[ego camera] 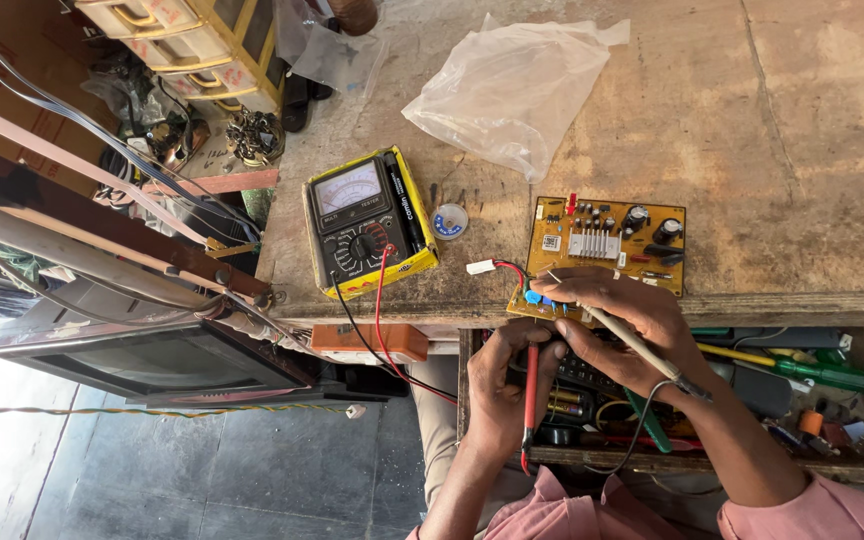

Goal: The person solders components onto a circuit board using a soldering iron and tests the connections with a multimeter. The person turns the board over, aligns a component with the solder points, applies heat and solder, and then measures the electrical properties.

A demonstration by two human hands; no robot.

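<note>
Left hand wrapped around a red probe, tip up at the near edge of the yellow circuit board. Right hand pinches a pale-handled soldering iron like a pen, tip on the board's near-left corner, by the blue component. One board, lying flat on the wooden bench, near edge hanging slightly over the bench lip; one silver heatsink mid-board, two black capacitors toward the far right corner, one white connector on red/black leads off the left side. One analog multimeter in a yellow holster left of the board, well apart; red and black leads run off the bench edge toward the hands. One small solder reel between meter and board. One crumpled clear plastic bag beyond the board, contents can't tell. Open drawer under the bench, below the hands: green-handled screwdriver, green-handled pliers, batteries, loose wires, small parts; too cluttered to count. Plastic drawer cabinet far left, two drawers visible, shut. One old CRT set on the floor, left.
</note>
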